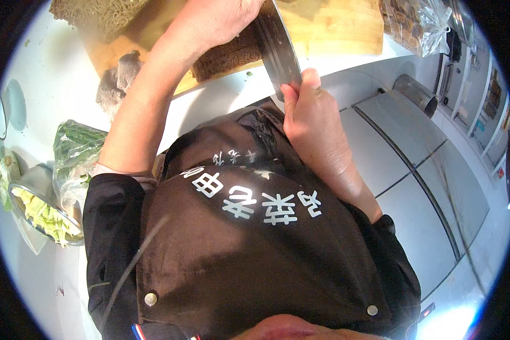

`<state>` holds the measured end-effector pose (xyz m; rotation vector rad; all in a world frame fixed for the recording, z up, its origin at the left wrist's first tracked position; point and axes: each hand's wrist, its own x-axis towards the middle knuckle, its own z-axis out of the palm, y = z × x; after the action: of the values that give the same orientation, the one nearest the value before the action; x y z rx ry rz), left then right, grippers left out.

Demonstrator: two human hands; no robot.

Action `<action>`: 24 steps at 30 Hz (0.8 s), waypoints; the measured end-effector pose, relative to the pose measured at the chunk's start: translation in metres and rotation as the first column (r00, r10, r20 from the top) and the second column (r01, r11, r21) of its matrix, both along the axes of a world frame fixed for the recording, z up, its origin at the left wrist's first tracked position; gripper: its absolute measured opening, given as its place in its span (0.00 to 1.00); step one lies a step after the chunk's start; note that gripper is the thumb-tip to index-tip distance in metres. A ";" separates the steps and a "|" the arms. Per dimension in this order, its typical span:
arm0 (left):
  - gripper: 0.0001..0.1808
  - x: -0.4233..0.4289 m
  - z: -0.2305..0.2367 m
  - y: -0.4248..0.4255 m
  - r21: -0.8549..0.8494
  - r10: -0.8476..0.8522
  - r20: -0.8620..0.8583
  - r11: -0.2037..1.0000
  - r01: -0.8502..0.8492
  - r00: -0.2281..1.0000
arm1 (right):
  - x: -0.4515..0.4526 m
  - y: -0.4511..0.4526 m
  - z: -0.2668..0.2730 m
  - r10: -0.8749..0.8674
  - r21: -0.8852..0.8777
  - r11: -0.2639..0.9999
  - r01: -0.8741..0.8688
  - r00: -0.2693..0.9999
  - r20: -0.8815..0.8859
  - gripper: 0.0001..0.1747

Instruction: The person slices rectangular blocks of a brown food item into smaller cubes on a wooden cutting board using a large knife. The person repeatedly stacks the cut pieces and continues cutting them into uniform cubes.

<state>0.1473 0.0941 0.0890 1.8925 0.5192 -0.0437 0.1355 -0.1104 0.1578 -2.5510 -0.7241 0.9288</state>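
My right hand (316,112) is closed around the near end of a large kitchen knife (278,51). The knife's broad dark blade points away from me, beside a brown block of food with a crinkled, noodle-like texture (229,59). That block lies along the near edge of a wooden cutting board (335,25). Over the block and close to the far part of the blade is my left hand (221,21). The top of the view cuts off its fingers, so their grip is hidden. A paler noodle-like block (102,17) rests at the board's far left.
Beside my left forearm lies a crumpled grey cloth (119,80). Farther left are a plastic bag of green vegetables (76,140) and a metal bowl of chopped leaves (46,214). A tied clear bag of brown pieces (403,23) sits right of the board. A metal cylinder (414,95) is at right.
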 end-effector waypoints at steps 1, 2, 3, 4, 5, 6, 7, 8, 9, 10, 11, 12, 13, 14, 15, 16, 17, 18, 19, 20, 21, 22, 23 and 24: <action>0.17 -0.001 -0.003 -0.001 0.065 0.006 0.067 0.998 -0.011 0.998 | 0.000 0.000 -0.002 -0.001 0.015 1.000 0.001 1.000 0.000 0.14; 0.18 -0.001 -0.007 -0.002 0.126 0.004 0.134 0.992 -0.021 0.991 | 0.001 0.000 -0.003 -0.006 0.027 1.000 0.006 1.000 0.001 0.14; 0.18 -0.001 -0.011 -0.003 0.183 -0.002 0.201 0.983 -0.035 0.980 | 0.001 0.000 -0.004 -0.011 0.029 1.000 0.011 1.000 -0.003 0.14; 0.18 -0.002 -0.015 -0.004 0.169 0.005 0.177 0.985 -0.036 0.984 | 0.002 0.000 -0.005 -0.004 0.020 1.000 0.003 1.000 0.006 0.14; 0.18 -0.003 -0.019 -0.005 0.154 0.010 0.148 0.988 -0.033 0.989 | 0.003 0.001 -0.005 0.002 0.002 1.000 -0.002 1.000 0.006 0.14; 0.18 -0.005 -0.022 -0.005 0.140 0.010 0.121 0.990 -0.027 0.993 | 0.003 0.002 -0.005 0.003 -0.012 1.000 -0.003 1.000 0.003 0.14; 0.18 -0.005 -0.024 -0.004 0.166 0.001 0.159 0.986 -0.028 0.987 | 0.003 0.003 -0.005 0.015 -0.017 1.000 -0.015 1.000 0.016 0.13; 0.18 -0.006 -0.026 -0.003 0.194 -0.006 0.201 0.980 -0.034 0.980 | 0.003 0.005 -0.004 0.031 -0.018 0.999 -0.031 0.999 0.029 0.13; 0.18 -0.005 -0.027 -0.002 0.222 -0.013 0.245 0.974 -0.043 0.969 | 0.004 0.006 -0.003 0.048 -0.019 0.999 -0.048 0.998 0.045 0.12; 0.17 -0.005 -0.027 -0.002 0.296 -0.061 0.252 0.955 -0.017 0.966 | 0.004 0.007 -0.002 0.058 -0.072 0.996 -0.052 0.994 0.091 0.13; 0.17 -0.005 -0.026 -0.002 0.368 -0.107 0.251 0.930 0.008 0.962 | 0.004 0.008 0.000 0.072 -0.126 0.991 -0.055 0.989 0.133 0.14; 0.17 -0.004 -0.026 -0.003 0.439 -0.154 0.244 0.898 0.033 0.957 | 0.003 0.009 0.001 0.086 -0.178 0.983 -0.055 0.981 0.172 0.14; 0.17 -0.004 -0.025 -0.004 0.386 -0.105 0.247 0.923 0.001 0.963 | 0.003 0.010 0.002 0.146 -0.172 0.980 -0.104 0.957 0.250 0.15; 0.17 -0.004 -0.025 -0.005 0.329 -0.054 0.250 0.944 -0.032 0.967 | 0.004 0.010 0.002 0.204 -0.173 0.973 -0.154 0.922 0.328 0.15; 0.17 -0.004 -0.026 -0.006 0.269 -0.005 0.250 0.961 -0.065 0.968 | 0.004 0.010 0.002 0.260 -0.171 0.964 -0.206 0.873 0.413 0.16; 0.17 -0.005 -0.026 -0.005 0.265 0.005 0.275 0.961 -0.081 0.962 | 0.004 0.011 0.001 0.279 -0.179 0.959 -0.222 0.861 0.426 0.16; 0.17 -0.004 -0.026 -0.005 0.263 0.016 0.299 0.960 -0.098 0.954 | 0.005 0.011 -0.002 0.298 -0.175 0.954 -0.244 0.842 0.449 0.16; 0.17 -0.005 -0.026 -0.004 0.260 0.028 0.320 0.959 -0.116 0.947 | 0.006 0.012 -0.005 0.312 -0.171 0.950 -0.262 0.827 0.467 0.17; 0.17 -0.005 -0.024 -0.004 0.275 0.010 0.305 0.956 -0.098 0.952 | 0.005 0.012 -0.008 0.298 -0.153 0.954 -0.256 0.846 0.442 0.17; 0.16 -0.004 -0.022 -0.003 0.289 -0.009 0.292 0.954 -0.079 0.956 | 0.004 0.011 -0.011 0.277 -0.136 0.961 -0.241 0.867 0.414 0.17; 0.15 -0.004 -0.019 -0.003 0.303 -0.028 0.281 0.951 -0.060 0.959 | 0.004 0.010 -0.014 0.255 -0.121 0.967 -0.225 0.886 0.388 0.17; 0.14 -0.003 -0.015 -0.004 0.171 0.012 0.182 0.984 -0.044 0.983 | 0.005 0.009 -0.016 0.269 -0.113 0.963 -0.244 0.880 0.391 0.17; 0.13 -0.003 -0.011 -0.005 0.033 0.038 0.075 0.999 -0.040 0.996 | 0.006 0.007 -0.018 0.284 -0.108 0.959 -0.263 0.875 0.392 0.17; 0.12 -0.006 -0.006 -0.010 -0.104 0.043 -0.036 0.993 -0.047 0.998 | 0.006 0.005 -0.020 0.281 -0.090 0.959 -0.268 0.871 0.402 0.17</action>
<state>0.1411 0.0837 0.0833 1.7793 0.5715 -0.0722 0.1412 -0.1053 0.1380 -2.7514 -1.2283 0.4721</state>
